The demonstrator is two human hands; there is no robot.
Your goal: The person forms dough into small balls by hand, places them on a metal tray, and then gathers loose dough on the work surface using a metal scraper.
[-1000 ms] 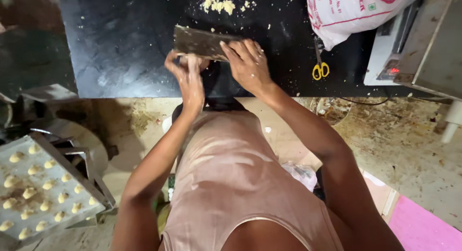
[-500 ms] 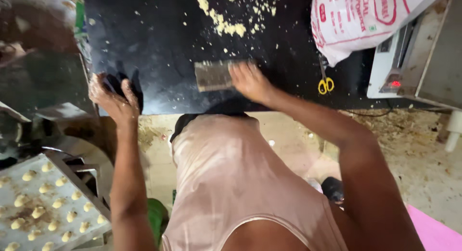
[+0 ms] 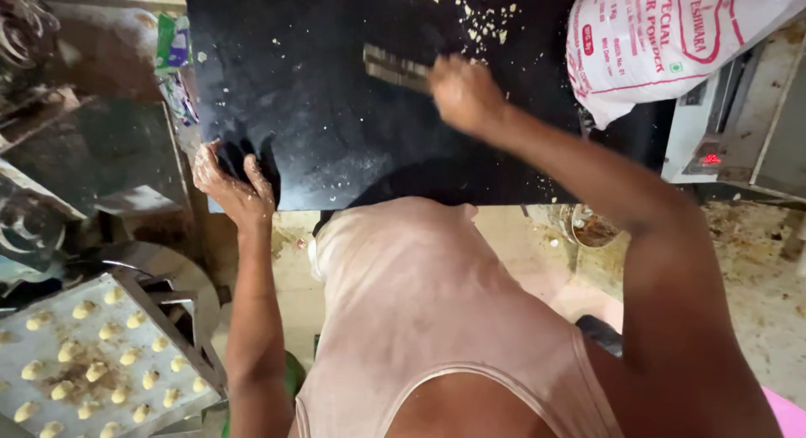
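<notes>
1. Looking down from the head camera, the right hand [image 3: 464,92] reaches far across the black worktop [image 3: 319,111] and closes over the near end of a flat metal scraper [image 3: 396,68]; the fingers curl down on it, though the motion blur hides how tightly they hold.
2. The scraper lies flat on the worktop, its blade stretching away to the left of the hand, just below a scatter of pale dough crumbs [image 3: 483,23].
3. The left hand [image 3: 232,179] rests at the near left corner of the worktop, fingers spread and bent over the edge, holding nothing but the slab itself; it is dusted with flour.
4. A white printed sack [image 3: 672,39] sits on the worktop's far right corner, near the right hand but not touching it.
5. Beside the sack stands a grey machine [image 3: 739,127] with a small red light.
6. Low on the left, well apart from both hands, a metal tray [image 3: 50,362] carries rows of small pale dough pieces [image 3: 84,308].
</notes>
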